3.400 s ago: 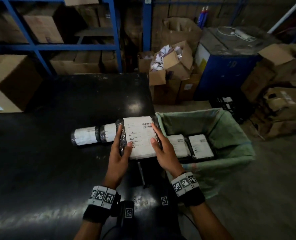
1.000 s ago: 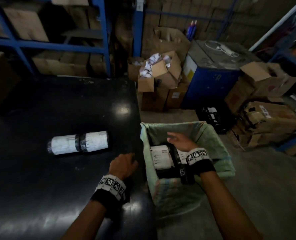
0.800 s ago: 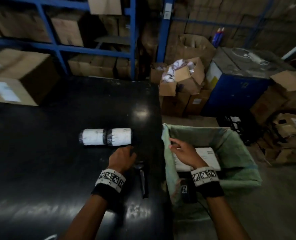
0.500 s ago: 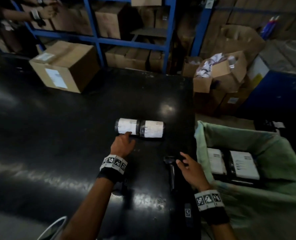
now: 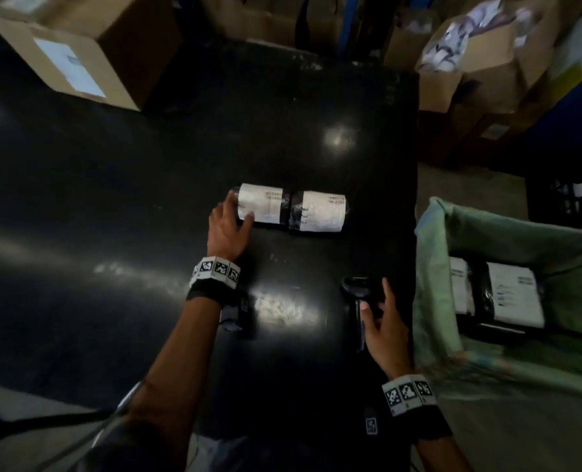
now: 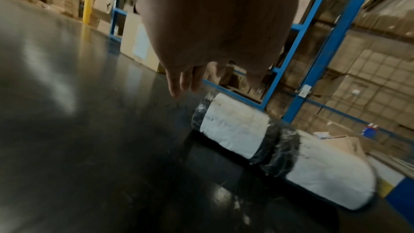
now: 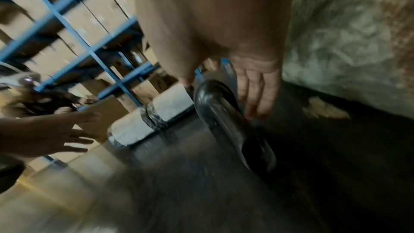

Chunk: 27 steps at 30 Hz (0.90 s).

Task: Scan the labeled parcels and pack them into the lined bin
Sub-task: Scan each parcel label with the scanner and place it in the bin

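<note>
A long black-wrapped roll parcel with two white labels lies across the middle of the black table. My left hand is open at its left end, thumb touching the label, fingers spread past the end. In the left wrist view the fingers are straight above the roll. My right hand hovers open over a black handheld scanner lying near the table's right edge; its fingers and thumb straddle the scanner without gripping it. The green-lined bin stands to the right and holds flat labeled parcels.
A labeled cardboard box sits at the table's back left. Open cartons crowd the floor beyond the table's right edge. Blue racking full of boxes stands behind. The bin's liner hangs close to my right hand.
The flat parcel I held in both hands now lies in the bin. My right hand came out of the bin to the scanner. My left hand reached forward to the roll's left end.
</note>
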Each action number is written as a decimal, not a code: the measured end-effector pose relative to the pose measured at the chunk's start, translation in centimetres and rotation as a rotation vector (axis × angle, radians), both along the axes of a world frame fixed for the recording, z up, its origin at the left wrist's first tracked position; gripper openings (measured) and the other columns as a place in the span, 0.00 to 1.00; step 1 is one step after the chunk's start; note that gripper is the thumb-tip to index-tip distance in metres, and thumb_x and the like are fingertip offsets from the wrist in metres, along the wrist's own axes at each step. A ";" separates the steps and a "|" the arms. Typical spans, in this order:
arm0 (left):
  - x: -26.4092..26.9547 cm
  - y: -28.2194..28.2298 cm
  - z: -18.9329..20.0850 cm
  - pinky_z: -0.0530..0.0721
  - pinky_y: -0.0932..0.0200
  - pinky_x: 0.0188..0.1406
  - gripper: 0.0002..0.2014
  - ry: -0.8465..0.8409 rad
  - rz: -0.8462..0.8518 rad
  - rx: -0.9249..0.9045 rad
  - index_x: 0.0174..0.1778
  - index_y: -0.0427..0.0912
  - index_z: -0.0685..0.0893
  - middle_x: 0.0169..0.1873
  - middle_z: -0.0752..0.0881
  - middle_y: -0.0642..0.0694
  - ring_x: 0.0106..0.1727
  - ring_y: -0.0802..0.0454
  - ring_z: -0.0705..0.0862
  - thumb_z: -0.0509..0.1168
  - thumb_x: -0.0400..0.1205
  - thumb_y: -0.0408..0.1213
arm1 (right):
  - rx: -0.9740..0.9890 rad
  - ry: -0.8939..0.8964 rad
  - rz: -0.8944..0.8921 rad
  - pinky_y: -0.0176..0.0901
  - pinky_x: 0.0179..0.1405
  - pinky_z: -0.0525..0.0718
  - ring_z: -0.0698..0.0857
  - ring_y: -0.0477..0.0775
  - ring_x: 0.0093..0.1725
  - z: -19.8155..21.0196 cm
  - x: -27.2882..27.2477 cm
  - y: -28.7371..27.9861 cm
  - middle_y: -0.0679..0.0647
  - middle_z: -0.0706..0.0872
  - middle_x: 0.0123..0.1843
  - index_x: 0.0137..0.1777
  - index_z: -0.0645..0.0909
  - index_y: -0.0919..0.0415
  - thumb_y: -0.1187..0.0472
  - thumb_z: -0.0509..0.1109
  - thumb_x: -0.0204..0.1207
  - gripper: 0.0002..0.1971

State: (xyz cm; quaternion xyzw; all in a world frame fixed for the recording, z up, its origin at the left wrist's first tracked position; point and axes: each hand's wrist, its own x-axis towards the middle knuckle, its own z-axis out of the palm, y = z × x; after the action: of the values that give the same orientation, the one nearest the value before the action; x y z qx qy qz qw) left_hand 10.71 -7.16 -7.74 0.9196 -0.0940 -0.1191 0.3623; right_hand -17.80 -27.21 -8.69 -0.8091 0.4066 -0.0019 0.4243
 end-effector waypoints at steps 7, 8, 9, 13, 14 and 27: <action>5.0 -2.4 -3.5 0.69 0.31 0.83 0.31 -0.035 0.024 -0.124 0.90 0.50 0.62 0.82 0.74 0.36 0.83 0.33 0.70 0.57 0.90 0.54 | 0.037 -0.087 -0.073 0.25 0.73 0.56 0.67 0.51 0.82 0.1 1.4 0.4 0.59 0.68 0.84 0.86 0.57 0.53 0.56 0.60 0.86 0.29; 5.6 -2.7 -3.9 0.69 0.31 0.83 0.31 -0.010 0.023 -0.133 0.90 0.51 0.62 0.82 0.73 0.36 0.84 0.33 0.69 0.58 0.91 0.54 | 0.034 -0.103 -0.079 0.18 0.71 0.52 0.64 0.43 0.81 0.3 1.6 0.5 0.57 0.65 0.85 0.86 0.58 0.55 0.57 0.60 0.87 0.29; 6.2 -3.0 -4.2 0.67 0.31 0.84 0.31 0.019 0.019 -0.138 0.90 0.51 0.62 0.83 0.73 0.36 0.85 0.32 0.68 0.58 0.91 0.54 | 0.060 -0.121 -0.094 0.11 0.68 0.51 0.63 0.32 0.78 0.1 1.8 0.4 0.55 0.64 0.85 0.86 0.59 0.57 0.60 0.60 0.87 0.28; 7.5 -3.1 -5.2 0.80 0.40 0.79 0.36 0.109 0.042 -0.245 0.90 0.55 0.62 0.80 0.77 0.39 0.79 0.40 0.79 0.65 0.86 0.58 | 0.224 -0.199 -0.110 0.12 0.54 0.74 0.78 0.14 0.55 -1.2 1.9 0.5 0.48 0.61 0.82 0.86 0.58 0.54 0.63 0.58 0.87 0.27; 7.5 -3.0 -5.4 0.84 0.45 0.74 0.37 0.129 0.060 -0.275 0.90 0.56 0.61 0.77 0.80 0.41 0.73 0.44 0.83 0.67 0.86 0.55 | 0.246 -0.197 -0.104 0.24 0.53 0.83 0.87 0.28 0.53 -1.7 1.9 0.6 0.49 0.63 0.85 0.86 0.57 0.45 0.57 0.58 0.87 0.28; 5.2 -0.8 -6.5 0.89 0.36 0.65 0.32 0.205 0.138 -0.411 0.75 0.55 0.74 0.62 0.86 0.48 0.63 0.45 0.88 0.73 0.77 0.60 | 0.269 -0.254 -0.197 0.43 0.35 0.85 0.83 0.52 0.33 -3.5 1.9 1.0 0.59 0.83 0.66 0.84 0.56 0.38 0.41 0.60 0.80 0.33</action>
State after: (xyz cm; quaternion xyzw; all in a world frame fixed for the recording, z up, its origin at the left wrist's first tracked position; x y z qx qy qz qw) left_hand 15.91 -7.95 -14.20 0.8140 -0.0161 -0.1650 0.5567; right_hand -15.90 -26.26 -12.21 -0.6946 0.4236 -0.0912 0.5743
